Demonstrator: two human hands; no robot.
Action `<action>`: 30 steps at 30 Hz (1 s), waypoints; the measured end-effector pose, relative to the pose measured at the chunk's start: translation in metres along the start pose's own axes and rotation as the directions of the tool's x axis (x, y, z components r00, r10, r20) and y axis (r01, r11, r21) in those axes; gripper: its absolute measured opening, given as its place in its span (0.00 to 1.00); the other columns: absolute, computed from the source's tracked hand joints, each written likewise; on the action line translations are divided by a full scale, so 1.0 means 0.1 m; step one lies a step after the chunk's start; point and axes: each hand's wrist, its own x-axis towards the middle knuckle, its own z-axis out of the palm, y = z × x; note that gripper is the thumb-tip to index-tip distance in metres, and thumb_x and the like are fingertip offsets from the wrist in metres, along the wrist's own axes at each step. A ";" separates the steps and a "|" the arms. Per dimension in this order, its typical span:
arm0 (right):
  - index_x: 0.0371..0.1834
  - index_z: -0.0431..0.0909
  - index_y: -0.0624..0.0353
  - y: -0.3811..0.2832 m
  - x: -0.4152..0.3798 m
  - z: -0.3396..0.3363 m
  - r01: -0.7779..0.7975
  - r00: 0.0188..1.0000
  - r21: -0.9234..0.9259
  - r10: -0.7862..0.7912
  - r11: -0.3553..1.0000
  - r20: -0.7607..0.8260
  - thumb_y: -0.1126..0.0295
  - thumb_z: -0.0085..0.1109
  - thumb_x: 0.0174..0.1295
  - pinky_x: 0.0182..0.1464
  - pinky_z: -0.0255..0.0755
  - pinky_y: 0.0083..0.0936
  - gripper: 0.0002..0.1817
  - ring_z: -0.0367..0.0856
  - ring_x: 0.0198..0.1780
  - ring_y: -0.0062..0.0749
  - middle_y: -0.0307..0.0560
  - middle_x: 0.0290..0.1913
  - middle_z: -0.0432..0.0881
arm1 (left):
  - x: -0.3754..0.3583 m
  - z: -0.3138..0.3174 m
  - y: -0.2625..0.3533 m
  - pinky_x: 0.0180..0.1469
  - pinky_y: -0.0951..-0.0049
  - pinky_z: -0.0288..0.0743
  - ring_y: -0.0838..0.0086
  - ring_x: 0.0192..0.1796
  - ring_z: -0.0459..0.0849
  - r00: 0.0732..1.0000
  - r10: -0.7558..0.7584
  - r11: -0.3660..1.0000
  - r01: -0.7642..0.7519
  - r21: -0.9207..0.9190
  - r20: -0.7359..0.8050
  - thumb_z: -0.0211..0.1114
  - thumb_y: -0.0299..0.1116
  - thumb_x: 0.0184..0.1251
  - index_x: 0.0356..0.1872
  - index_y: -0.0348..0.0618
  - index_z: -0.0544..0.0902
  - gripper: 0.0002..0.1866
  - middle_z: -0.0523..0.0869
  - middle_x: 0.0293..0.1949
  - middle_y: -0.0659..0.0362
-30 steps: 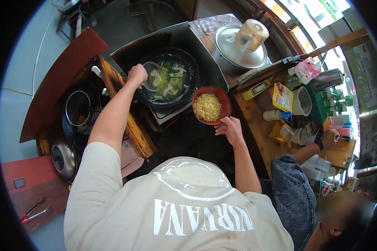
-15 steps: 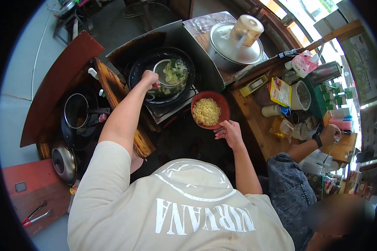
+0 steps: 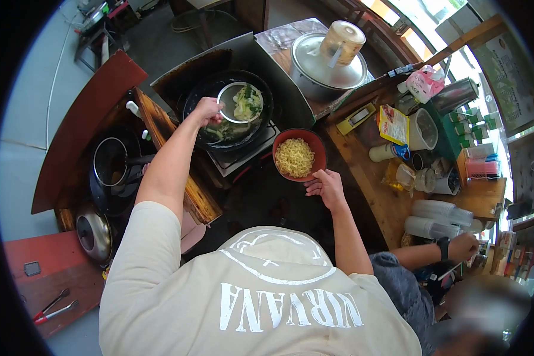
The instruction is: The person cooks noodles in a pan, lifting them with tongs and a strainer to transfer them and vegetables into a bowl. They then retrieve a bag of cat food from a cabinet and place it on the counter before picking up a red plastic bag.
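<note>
My left hand [image 3: 209,111] is closed on the handle of a round strainer [image 3: 227,101]. Leafy greens [image 3: 249,105] lie in the strainer, which is over a dark wok [image 3: 194,92]. Some liquid and bits of greens show in the wok under it. My right hand [image 3: 326,188] grips the near rim of a bowl [image 3: 320,148], red inside and dark outside, beside the stove. Cooked yellow noodles [image 3: 295,158] fill the middle of the bowl. The fingers under the bowl are partly hidden.
A large lidded pot [image 3: 302,56] with a container on top stands behind the stove's metal guard [image 3: 288,77]. Black pans [image 3: 104,190] sit at left. On the right counter [image 3: 362,184] are jars, tubs and plastic cups. Another person's arm [image 3: 415,256] reaches there.
The strainer with the greens has come up out of the wok's liquid, lifted by my left hand. My right hand and the bowl barely move. The other person's hand has shifted nearer.
</note>
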 end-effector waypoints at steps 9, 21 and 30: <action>0.40 0.76 0.71 -0.05 -0.05 0.14 0.031 0.999 -0.012 -0.031 0.999 0.033 0.70 0.52 0.60 0.27 0.83 0.29 0.12 0.82 0.23 0.34 0.56 0.29 0.82 | -0.42 -0.32 0.28 0.24 0.75 0.78 0.84 0.18 0.73 0.998 0.067 0.995 -0.067 0.076 0.003 0.58 0.33 0.73 0.38 0.42 0.81 0.07 0.78 0.21 0.64; 0.40 0.74 0.74 -0.18 -0.02 0.62 0.047 0.993 -0.009 -0.045 0.999 0.107 0.69 0.52 0.61 0.30 0.84 0.31 0.15 0.83 0.24 0.36 0.59 0.29 0.82 | -1.37 -0.86 1.14 0.24 0.77 0.78 0.86 0.17 0.72 0.947 0.319 0.948 -0.318 0.025 -0.029 0.58 0.34 0.74 0.37 0.42 0.80 0.08 0.79 0.20 0.64; 0.40 0.74 0.76 -0.18 -0.04 0.86 0.070 0.989 0.009 -0.070 0.998 0.132 0.69 0.53 0.60 0.30 0.85 0.32 0.15 0.83 0.25 0.38 0.60 0.30 0.82 | -1.80 -0.89 1.34 0.22 0.79 0.75 0.87 0.16 0.70 0.859 0.480 0.874 -0.486 0.009 -0.178 0.56 0.33 0.74 0.40 0.41 0.79 0.07 0.78 0.21 0.63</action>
